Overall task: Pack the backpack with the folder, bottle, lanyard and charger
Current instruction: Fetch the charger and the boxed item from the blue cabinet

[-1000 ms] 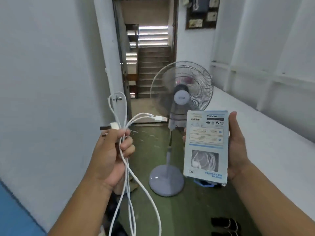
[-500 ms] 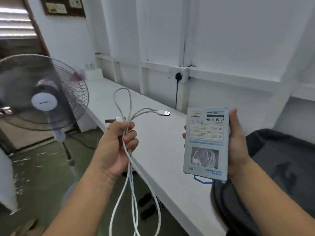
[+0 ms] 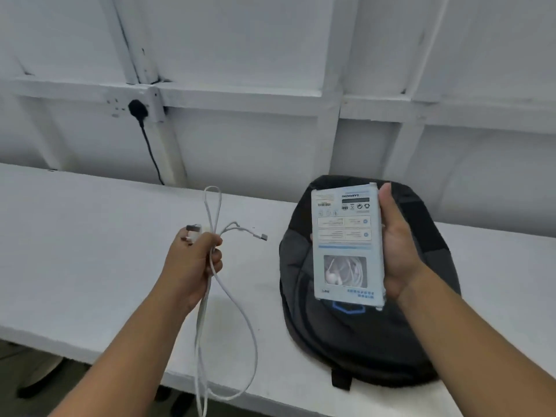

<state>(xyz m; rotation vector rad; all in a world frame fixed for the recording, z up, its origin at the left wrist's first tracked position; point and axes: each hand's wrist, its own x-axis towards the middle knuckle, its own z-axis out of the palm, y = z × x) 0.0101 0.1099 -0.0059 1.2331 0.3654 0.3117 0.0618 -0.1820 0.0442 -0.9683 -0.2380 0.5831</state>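
- Our left grip [image 3: 192,260] is closed round the bunched white charger cable [image 3: 199,332], with both plugs poking out above the fist.
- Our right grip [image 3: 400,251] clasps an earphone box [image 3: 346,236] by its edges, above the backpack [image 3: 421,341].
- The cable looks light and limp. Its loops dangle past the desk [image 3: 90,251] edge, so we judge the bunch the best place to hold.
- Half a second ago a fan stood at left; now the backpack lies in full view on the desk.
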